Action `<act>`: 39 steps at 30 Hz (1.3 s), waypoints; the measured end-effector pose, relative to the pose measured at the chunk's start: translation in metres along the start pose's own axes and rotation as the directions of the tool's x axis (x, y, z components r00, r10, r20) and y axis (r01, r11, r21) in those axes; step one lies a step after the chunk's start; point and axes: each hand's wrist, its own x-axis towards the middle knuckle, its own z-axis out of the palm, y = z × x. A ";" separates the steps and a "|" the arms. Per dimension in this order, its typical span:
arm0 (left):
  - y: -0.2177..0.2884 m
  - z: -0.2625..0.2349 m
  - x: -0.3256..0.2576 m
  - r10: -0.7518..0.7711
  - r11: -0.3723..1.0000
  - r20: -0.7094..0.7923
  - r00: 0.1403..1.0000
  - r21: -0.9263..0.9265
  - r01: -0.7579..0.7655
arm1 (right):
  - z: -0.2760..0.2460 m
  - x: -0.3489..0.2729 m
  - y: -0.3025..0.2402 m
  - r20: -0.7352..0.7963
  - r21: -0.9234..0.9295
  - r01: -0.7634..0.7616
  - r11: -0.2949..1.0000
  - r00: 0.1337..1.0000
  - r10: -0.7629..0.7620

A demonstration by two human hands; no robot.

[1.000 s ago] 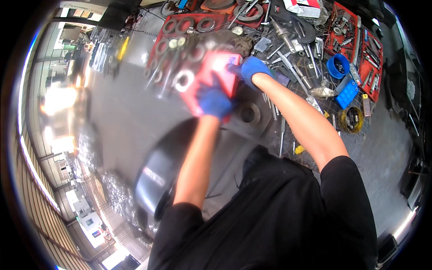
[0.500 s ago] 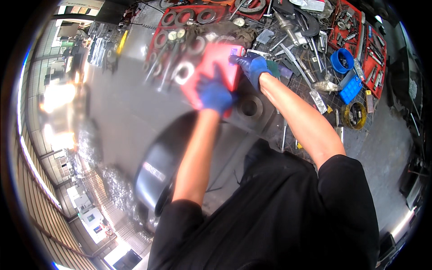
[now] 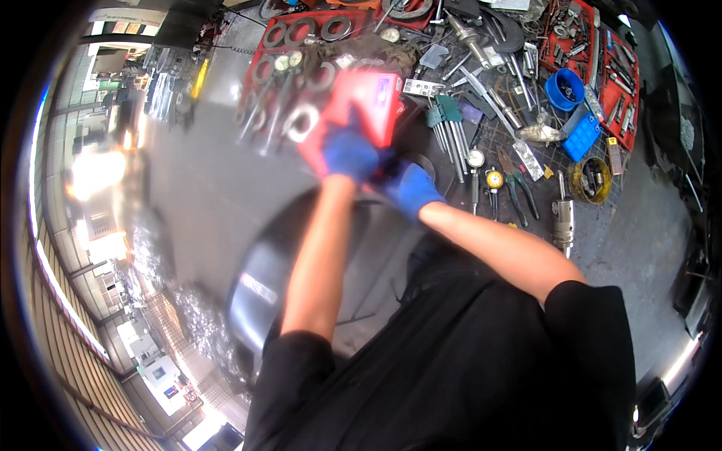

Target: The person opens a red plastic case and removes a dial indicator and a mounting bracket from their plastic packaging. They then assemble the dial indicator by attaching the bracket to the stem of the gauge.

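Note:
A bright red, flat box (image 3: 383,105), smeared by motion, is in front of me. My left hand (image 3: 350,154), in a blue glove, grips it with fingers laid across its face. Close by, my right hand (image 3: 412,188), also blue-gloved, is at the box's near right corner beside the left wrist. Its fingers are blurred and partly hidden, so I cannot tell whether they touch the box. Partly behind the right hand is a dark metal ring (image 3: 425,164). A black stool seat (image 3: 259,278) is below my left forearm.
Metal rings (image 3: 303,31) lie on a red tray at the far left of the bench. Dial gauges (image 3: 493,180), pliers (image 3: 519,188), a blue bowl (image 3: 564,90), a blue case (image 3: 580,143) and a yellow-rimmed tub (image 3: 590,180) crowd the right side. Red tool trays (image 3: 632,60) stand farther right.
My right hand has moved from the box's far right edge down toward its near corner. The left hand still holds the box, which has shifted slightly left. Gauges and pliers on the bench are now uncovered.

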 end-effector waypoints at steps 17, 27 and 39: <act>0.022 -0.030 -0.010 -0.097 0.994 0.144 0.985 0.063 0.089 | 0.047 0.003 -0.003 -0.211 0.669 -0.035 0.743 0.949 0.235; -0.021 -0.006 0.011 0.082 0.964 -0.004 0.997 -0.253 -0.081 | 0.012 -0.014 -0.004 -0.126 0.250 0.152 0.956 0.984 -0.124; -0.179 -0.025 0.059 -0.070 0.824 -0.158 0.985 -0.566 -0.032 | -0.007 0.004 0.012 -0.048 0.296 -0.035 0.955 0.998 0.052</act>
